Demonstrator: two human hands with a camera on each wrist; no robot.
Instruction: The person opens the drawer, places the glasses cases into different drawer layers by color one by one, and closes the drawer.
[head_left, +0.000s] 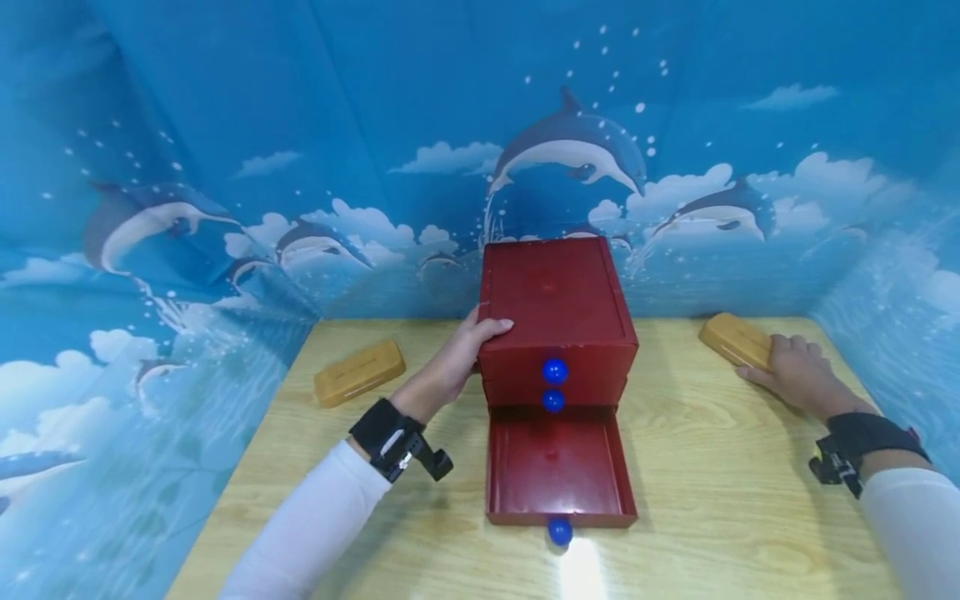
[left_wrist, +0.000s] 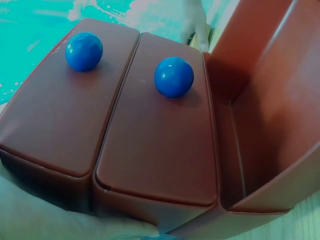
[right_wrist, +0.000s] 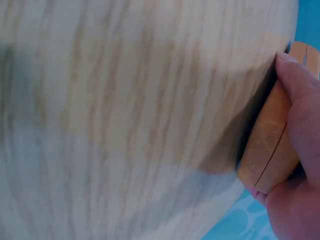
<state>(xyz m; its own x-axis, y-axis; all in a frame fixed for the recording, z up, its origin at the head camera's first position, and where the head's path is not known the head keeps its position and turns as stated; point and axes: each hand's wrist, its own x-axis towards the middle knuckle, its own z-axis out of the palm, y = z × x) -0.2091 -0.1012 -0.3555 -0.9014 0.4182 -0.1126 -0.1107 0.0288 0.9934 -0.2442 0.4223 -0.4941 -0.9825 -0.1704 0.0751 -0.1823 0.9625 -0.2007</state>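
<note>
A dark red drawer cabinet (head_left: 555, 292) with round blue knobs stands on the table, its bottom drawer (head_left: 551, 467) pulled out. My left hand (head_left: 457, 358) rests against the cabinet's left side, the thumb lying over its top edge; the other fingers are mostly hidden. In the left wrist view, the two upper drawer fronts (left_wrist: 155, 140) are closed beside the open drawer. At the table's far right, my right hand (head_left: 802, 375) grips a tan glasses case (head_left: 735, 340). The right wrist view shows the thumb along this case (right_wrist: 272, 145), which has a seam along its side.
Another tan glasses case (head_left: 360, 373) lies on the table to the left of the cabinet. The wooden tabletop (head_left: 705, 483) ends at a blue dolphin-print curtain (head_left: 375, 167) behind and on both sides. The pulled-out drawer's blue knob (head_left: 559, 532) juts toward me.
</note>
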